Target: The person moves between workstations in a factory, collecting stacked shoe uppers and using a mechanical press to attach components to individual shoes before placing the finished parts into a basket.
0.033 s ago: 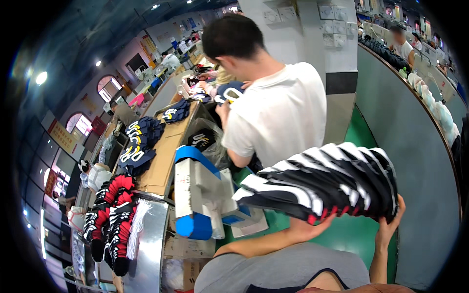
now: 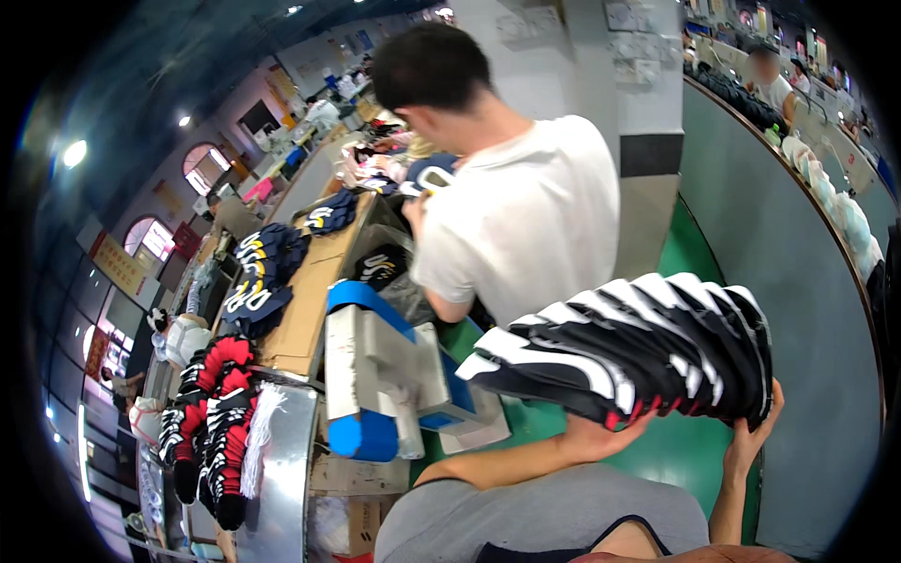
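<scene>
A long row of nested shoe uppers (image 2: 648, 352), black and white with red at the lower edge, is in both my hands. My left hand (image 2: 608, 437) is under the row near its middle, its fingers mostly hidden beneath the red edges. At the right end, my right hand (image 2: 756, 422) grips the lower corner, fingers curled against the last upper. The row tilts slightly, and its white toe end points left toward a blue and white machine (image 2: 375, 375).
Ahead stands a co-worker in a white shirt (image 2: 526, 211), handling dark blue pieces. More black, white and red uppers (image 2: 225, 422) and white laces (image 2: 261, 436) lie on the metal table (image 2: 293, 460) at left. A grey partition (image 2: 788, 281) runs along the right.
The row of uppers and both hands sit slightly farther right in view, while the co-worker and machine appear shifted a little left. My hold on the uppers stays the same.
</scene>
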### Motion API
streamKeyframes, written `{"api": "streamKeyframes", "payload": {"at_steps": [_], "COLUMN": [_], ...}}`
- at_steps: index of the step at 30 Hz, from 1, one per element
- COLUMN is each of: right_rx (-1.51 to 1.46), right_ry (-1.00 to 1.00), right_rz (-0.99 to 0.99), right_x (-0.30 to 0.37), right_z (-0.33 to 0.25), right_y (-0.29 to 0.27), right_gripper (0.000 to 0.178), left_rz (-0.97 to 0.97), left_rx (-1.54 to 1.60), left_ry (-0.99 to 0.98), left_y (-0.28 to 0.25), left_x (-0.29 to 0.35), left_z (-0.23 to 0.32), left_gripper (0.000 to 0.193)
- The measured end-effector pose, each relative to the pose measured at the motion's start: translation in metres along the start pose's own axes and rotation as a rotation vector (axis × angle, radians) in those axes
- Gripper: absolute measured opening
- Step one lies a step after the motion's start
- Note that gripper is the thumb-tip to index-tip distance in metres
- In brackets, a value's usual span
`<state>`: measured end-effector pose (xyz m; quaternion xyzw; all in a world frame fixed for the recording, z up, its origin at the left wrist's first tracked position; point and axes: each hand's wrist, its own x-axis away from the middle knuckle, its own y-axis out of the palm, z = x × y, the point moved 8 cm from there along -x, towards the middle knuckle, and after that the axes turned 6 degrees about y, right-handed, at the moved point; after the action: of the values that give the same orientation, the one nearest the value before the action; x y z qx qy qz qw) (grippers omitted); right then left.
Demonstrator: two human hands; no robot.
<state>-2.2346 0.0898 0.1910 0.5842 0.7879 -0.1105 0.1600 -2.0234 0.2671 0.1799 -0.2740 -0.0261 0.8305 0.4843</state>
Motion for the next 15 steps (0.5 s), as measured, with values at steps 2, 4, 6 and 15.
{"api": "streamKeyframes", "payload": {"at_steps": [2, 4, 6, 15], "right_rx": [-0.131, -0.054, 0.189, -0.534], "right_ry": [0.125, 0.158, 0.188, 0.908], "right_rz": [0.085, 0.094, 0.126, 0.476], "right_x": [-0.035, -0.076, -0.113, -0.210], "right_z": [0.047, 0.081, 0.117, 0.344], "right_y": [-0.040, -0.060, -0.085, -0.165], "right_gripper": [0.068, 0.066, 0.065, 0.062], "left_rz": [-0.121, -0.044, 0.007, -0.592], "left_rx": [-0.095, -0.160, -0.109, -0.444], "left_ry": [0.105, 0.223, 0.213, 0.191], "left_y": [0.052, 0.075, 0.110, 0.387], "left_x": [-0.055, -0.113, -0.174, -0.461], "left_z": [-0.004, -0.012, -0.038, -0.174], "left_gripper": [0.038, 0.029, 0.033, 0.065]}}
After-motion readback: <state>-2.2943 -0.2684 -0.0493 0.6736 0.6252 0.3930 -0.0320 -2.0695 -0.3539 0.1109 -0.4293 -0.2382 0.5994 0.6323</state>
